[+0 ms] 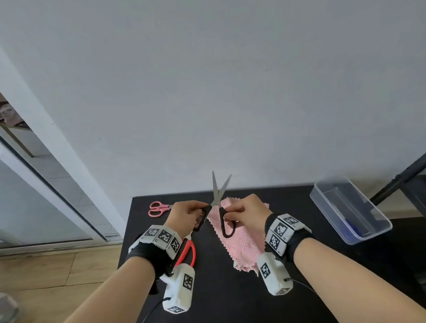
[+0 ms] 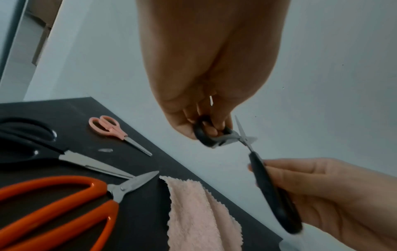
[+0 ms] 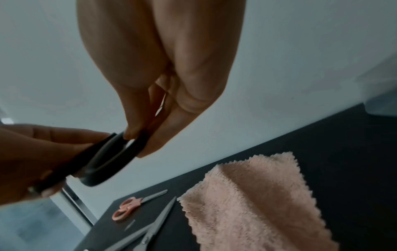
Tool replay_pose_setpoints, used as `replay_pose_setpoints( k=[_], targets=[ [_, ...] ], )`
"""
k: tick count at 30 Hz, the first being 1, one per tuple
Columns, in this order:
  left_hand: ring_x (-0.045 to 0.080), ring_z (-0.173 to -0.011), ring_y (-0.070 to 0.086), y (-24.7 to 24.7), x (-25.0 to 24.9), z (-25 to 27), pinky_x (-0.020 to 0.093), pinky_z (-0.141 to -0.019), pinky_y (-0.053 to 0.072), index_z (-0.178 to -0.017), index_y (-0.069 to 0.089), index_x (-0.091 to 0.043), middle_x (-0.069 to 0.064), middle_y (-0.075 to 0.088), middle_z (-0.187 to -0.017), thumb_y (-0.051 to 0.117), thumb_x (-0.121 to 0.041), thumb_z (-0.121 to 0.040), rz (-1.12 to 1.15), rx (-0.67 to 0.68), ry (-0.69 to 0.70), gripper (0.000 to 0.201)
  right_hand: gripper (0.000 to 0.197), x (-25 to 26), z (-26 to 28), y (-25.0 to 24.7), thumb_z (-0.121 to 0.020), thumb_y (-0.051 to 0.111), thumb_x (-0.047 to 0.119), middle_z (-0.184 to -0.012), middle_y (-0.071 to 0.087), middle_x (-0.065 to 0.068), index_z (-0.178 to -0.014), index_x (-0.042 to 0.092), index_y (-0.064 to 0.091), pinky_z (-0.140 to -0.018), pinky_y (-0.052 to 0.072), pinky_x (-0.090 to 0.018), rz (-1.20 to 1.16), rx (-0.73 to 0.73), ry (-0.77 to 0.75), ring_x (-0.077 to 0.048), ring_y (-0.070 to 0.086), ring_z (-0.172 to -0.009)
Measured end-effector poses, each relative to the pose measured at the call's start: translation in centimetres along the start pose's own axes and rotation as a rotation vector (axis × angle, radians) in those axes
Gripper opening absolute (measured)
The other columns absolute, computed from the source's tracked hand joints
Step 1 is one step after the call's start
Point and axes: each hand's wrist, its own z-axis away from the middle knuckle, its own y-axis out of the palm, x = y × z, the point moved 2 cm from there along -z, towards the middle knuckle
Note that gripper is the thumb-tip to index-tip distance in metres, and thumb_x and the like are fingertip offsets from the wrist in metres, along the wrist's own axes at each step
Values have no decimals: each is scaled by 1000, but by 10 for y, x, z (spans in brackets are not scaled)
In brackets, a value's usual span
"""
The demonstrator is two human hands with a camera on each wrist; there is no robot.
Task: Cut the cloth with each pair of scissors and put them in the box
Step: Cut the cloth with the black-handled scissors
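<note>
Above cloth (image 1: 238,238): black scissors (image 1: 219,204) blades apart, one handle gripped per hand's fingers.

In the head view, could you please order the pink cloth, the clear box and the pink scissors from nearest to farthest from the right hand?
From the right hand:
1. pink cloth, directly beneath it.
2. pink scissors, across at the table's far left.
3. clear box, at the table's right edge.
</note>
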Motion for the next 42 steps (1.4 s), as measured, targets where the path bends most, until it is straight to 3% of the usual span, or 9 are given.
replay_pose_setpoints(
  k=[3, 8, 13, 18, 21, 26, 31, 38, 42],
  targets=[
    [-2, -46, 51, -10, -1, -3, 7, -48, 39, -96, 69, -12, -14, 59, -52, 45, 6, -93, -51, 18, 16, 29, 17, -3, 2, -4, -82, 65, -9, -75, 67, -16, -98, -6, 71, -69, 59, -26, 0, 18, 16, -17, 62, -60],
    [5, -62, 58, -19, 1, -12, 6, -55, 46, -101, 67, -5, 1, 64, -76, 58, -4, -91, 20, -106, -39, 14, 19, -7, -1, -1, -81, 66, -8, -76, 68, -12, -100, -6, 70, -73, 59, -31, -36, 16, 23, -15, 64, -62],
    [21, -79, 65, -17, 6, -11, 19, -55, 55, -106, 63, 1, 13, 67, -92, 69, 1, -81, 707, -169, -287, 26, 22, -9, -6, 2, -81, 67, -7, -82, 70, -11, -102, -4, 71, -81, 57, -36, -95, -35, 8, -19, 66, -73],
    [19, -91, 67, -11, 5, -6, 25, -75, 53, -104, 68, -6, 9, 72, -99, 74, -19, -80, 614, 23, -438, 28, 20, -6, -6, 2, -82, 66, -8, -84, 68, -13, -100, -4, 71, -78, 58, -32, -121, -68, -26, -19, 66, -73],
    [18, -89, 66, -2, 4, -6, 25, -80, 50, -108, 66, -4, 9, 71, -99, 67, -15, -87, 627, 70, -450, 23, 21, -6, -7, 3, -81, 67, -6, -87, 68, -15, -102, -4, 71, -75, 58, -29, -96, -60, -36, -19, 66, -73],
    [16, -94, 67, 9, 3, -8, 24, -79, 50, -113, 65, -4, 8, 71, -107, 65, -16, -88, 721, 45, -375, 28, 20, -9, -5, 4, -80, 68, -5, -87, 69, -16, -99, -2, 72, -81, 58, -37, -99, -68, -53, -22, 66, -77],
    [15, -88, 68, 22, 0, -7, 25, -78, 51, -107, 66, -6, 6, 72, -98, 66, -14, -87, 761, 39, -362, 21, 20, -9, 2, 2, -82, 68, -4, -79, 69, -7, -101, 1, 73, -77, 59, -32, -44, -15, -75, -14, 67, -70],
    [15, -76, 71, 33, 6, -8, 25, -72, 52, -96, 67, -4, 8, 72, -89, 66, -6, -85, 772, 6, -392, 12, 18, -14, 8, -1, -82, 66, -6, -73, 66, -9, -99, -6, 71, -65, 57, -21, -22, -4, -89, -5, 65, -58],
    [11, -67, 72, 34, 8, -8, 23, -71, 52, -93, 68, -3, 4, 74, -77, 65, -4, -86, 754, -7, -377, 8, 17, -17, 10, -2, -83, 68, 0, -79, 68, -9, -99, -3, 71, -64, 56, -20, -19, 18, -63, -6, 66, -64]
  ],
)
